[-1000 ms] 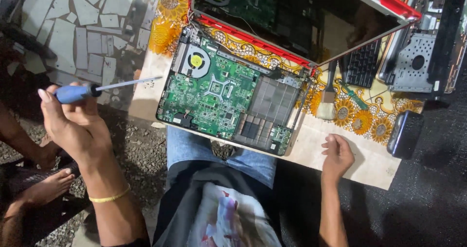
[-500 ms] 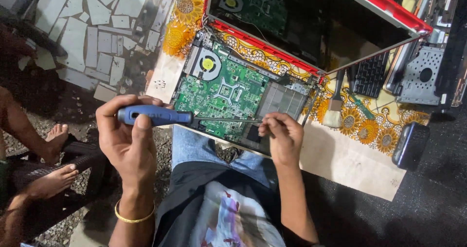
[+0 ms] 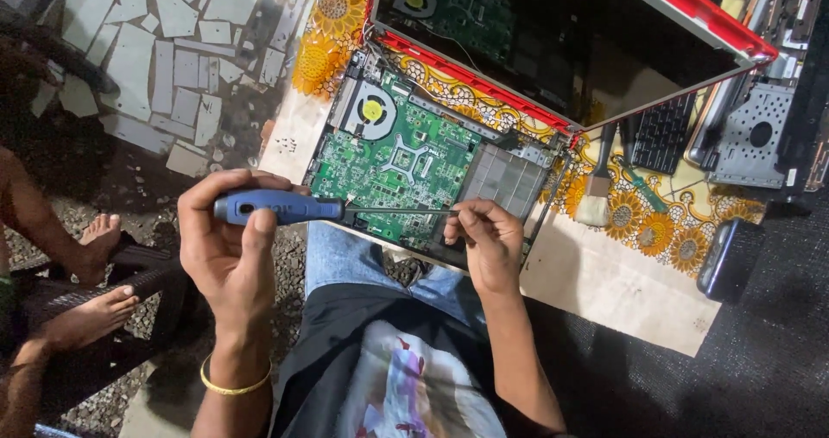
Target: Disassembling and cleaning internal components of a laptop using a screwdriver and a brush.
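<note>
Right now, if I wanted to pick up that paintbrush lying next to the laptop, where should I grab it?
Probably take the paintbrush by its dark handle, the upper part lying free on the flowered cloth, coming from above. The pale bristles point toward you, so the handle is the firm, narrow part. The right hand, now at the screwdriver tip, is the nearer one; the left hand holds the blue grip.

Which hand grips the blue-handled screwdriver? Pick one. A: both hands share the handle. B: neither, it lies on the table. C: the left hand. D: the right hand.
C: the left hand is wrapped around the blue handle of the screwdriver, while the right hand only pinches near the tip of its thin shaft, over the open laptop's green circuit board.
</note>
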